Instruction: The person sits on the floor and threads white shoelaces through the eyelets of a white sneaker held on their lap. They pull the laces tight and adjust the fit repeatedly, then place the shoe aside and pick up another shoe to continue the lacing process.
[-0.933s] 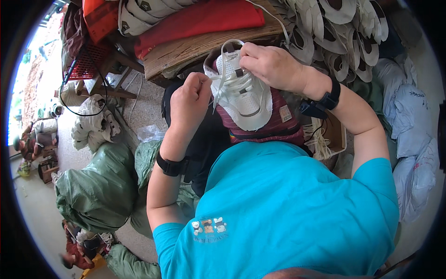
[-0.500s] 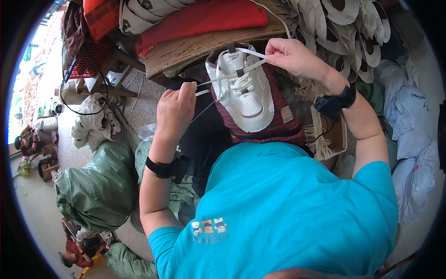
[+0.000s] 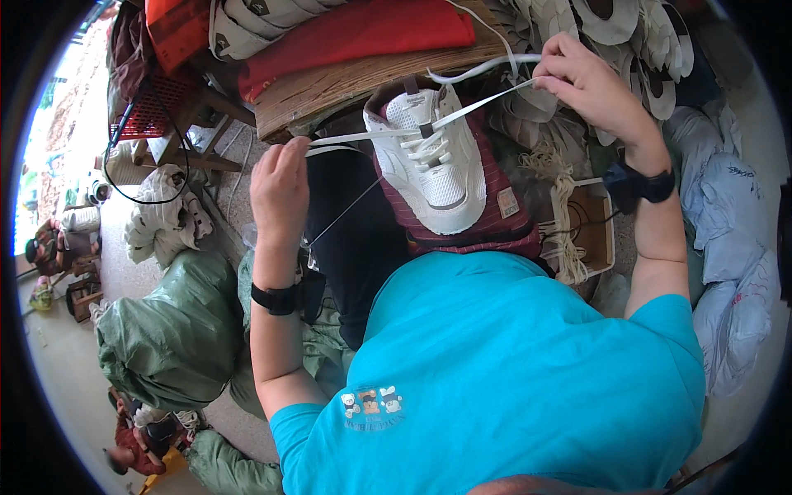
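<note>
A white sneaker upper [image 3: 445, 183] lies toe toward me on a dark red striped pad [image 3: 495, 186] at my lap. A flat white shoelace [image 3: 483, 102] runs through its upper eyelets. My left hand [image 3: 279, 186], fingers closed, grips one lace end to the left of the shoe. Out to the upper right, my right hand [image 3: 587, 87] pinches the other end, whose tail curls back above the shoe. Both lace halves stretch outward from the tongue. A thin dark strand [image 3: 345, 213] slants from near my left wrist to the shoe's side; I cannot tell what it is.
Beyond the shoe stands a wooden bench [image 3: 330, 92] with red cloth [image 3: 355, 45]. Grey-white shoe parts [image 3: 615, 49] hang at the upper right. A box [image 3: 596, 227] with pale laces [image 3: 569, 239] sits right of my lap. Green sacks [image 3: 177, 330] lie left; other people sit farther off.
My hands have moved apart, the left one left and slightly down, the right one right and up. The lace is drawn out wider on both sides of the shoe.
</note>
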{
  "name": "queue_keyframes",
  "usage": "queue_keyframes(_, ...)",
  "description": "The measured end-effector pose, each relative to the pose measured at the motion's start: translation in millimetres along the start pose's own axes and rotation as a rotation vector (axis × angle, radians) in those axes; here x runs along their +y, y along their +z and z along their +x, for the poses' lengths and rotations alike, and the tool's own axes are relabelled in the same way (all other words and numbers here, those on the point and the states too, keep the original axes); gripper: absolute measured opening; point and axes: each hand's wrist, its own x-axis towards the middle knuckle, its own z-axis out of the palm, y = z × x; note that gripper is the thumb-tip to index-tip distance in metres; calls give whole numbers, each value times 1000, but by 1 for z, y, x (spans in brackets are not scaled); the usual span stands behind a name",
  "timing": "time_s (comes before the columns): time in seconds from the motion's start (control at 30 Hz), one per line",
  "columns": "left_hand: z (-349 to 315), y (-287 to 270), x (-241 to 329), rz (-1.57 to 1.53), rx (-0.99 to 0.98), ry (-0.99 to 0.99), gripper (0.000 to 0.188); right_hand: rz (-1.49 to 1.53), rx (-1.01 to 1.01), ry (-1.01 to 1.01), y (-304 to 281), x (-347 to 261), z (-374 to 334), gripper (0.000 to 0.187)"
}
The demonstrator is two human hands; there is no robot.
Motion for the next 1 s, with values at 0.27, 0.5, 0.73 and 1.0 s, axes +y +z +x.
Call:
queue_keyframes(0.27,-33,9,-47,-218,-31,-564,16,566,22,844,46,44,-7,22)
queue_keyframes(0.5,-36,-2,-52,-2075,287,-1065,17,1658,683,757,92,139,-44,24)
queue_keyframes(0.73,-91,-12,-120,-1822,477,-1068,22,1304,1068,901,76,169,-89,22)
queue_keyframes(1.0,-42,4,-22,-1129,315,-770,33,898,421,647,89,30,-41,42)
